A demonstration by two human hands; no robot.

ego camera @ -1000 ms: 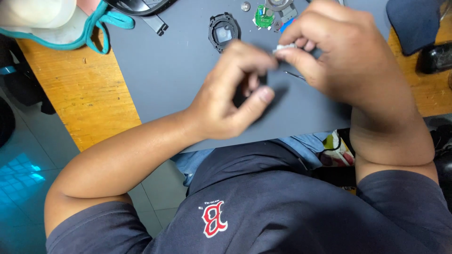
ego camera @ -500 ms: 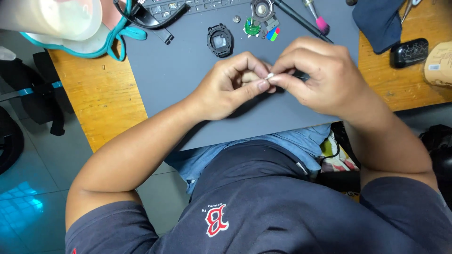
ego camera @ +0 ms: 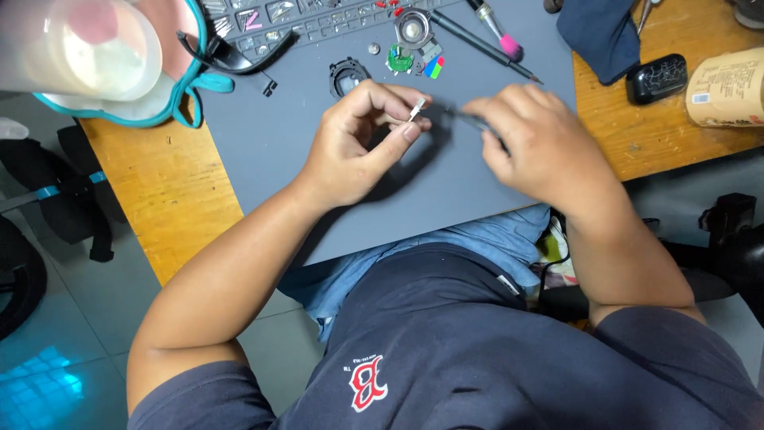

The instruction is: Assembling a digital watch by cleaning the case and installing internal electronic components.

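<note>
My left hand [ego camera: 362,139] hovers over the grey work mat [ego camera: 302,151] and pinches a small white part [ego camera: 415,109] between thumb and fingertips. My right hand [ego camera: 537,143] is just to its right, closed around a thin dark tool [ego camera: 465,118] whose tip points toward the white part. A black watch case [ego camera: 348,76] lies on the mat just beyond my left hand. A round metal piece [ego camera: 414,28], a green circuit piece [ego camera: 399,58] and a small coloured chip [ego camera: 434,67] lie further back.
A pink-tipped screwdriver [ego camera: 497,32] lies at the back of the mat. A dark cloth [ego camera: 601,32], a black pouch [ego camera: 656,77] and a cardboard tube [ego camera: 728,87] sit on the wooden table at right. A translucent cup [ego camera: 79,48] stands at far left.
My hands, pressed together before, have drawn apart. The left keeps the small white part and the right has pulled away to the right with the thin tool. The view has shifted.
</note>
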